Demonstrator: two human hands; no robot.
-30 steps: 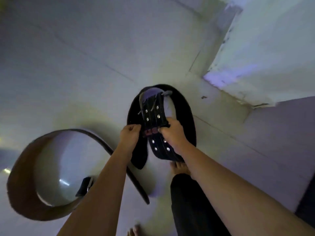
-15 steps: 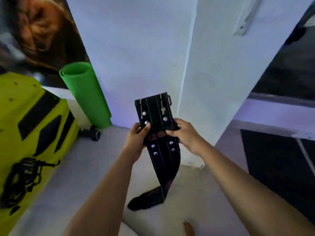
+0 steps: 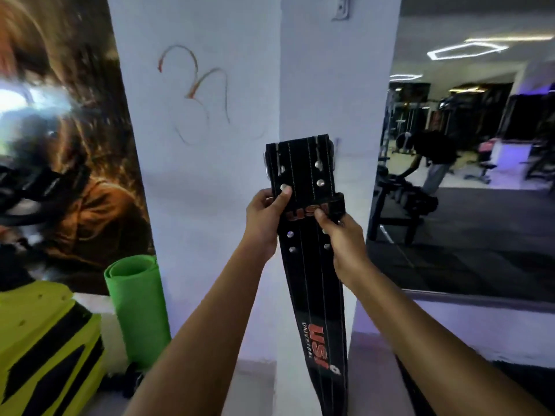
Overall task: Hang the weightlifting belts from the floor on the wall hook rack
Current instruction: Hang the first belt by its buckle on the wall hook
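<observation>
I hold a black weightlifting belt [image 3: 312,265] with silver rivets and red lettering upright in front of a white pillar. My left hand [image 3: 264,217] grips its left edge just below the buckle end. My right hand [image 3: 339,232] grips the right edge at the keeper loop. The belt's long tail hangs straight down between my forearms. A metal bracket [image 3: 341,9], possibly the hook rack, shows high on the pillar at the top edge. The brown belt is out of view.
A rolled green mat [image 3: 135,307] leans against the wall at lower left, beside a yellow and black object [image 3: 45,349]. A large poster [image 3: 60,145] covers the left wall. To the right a mirror [image 3: 468,175] reflects gym machines and a person.
My view has swung up from the floor to the wall. Both hands have lifted the black belt off the floor to chest height, and its tail now hangs straight.
</observation>
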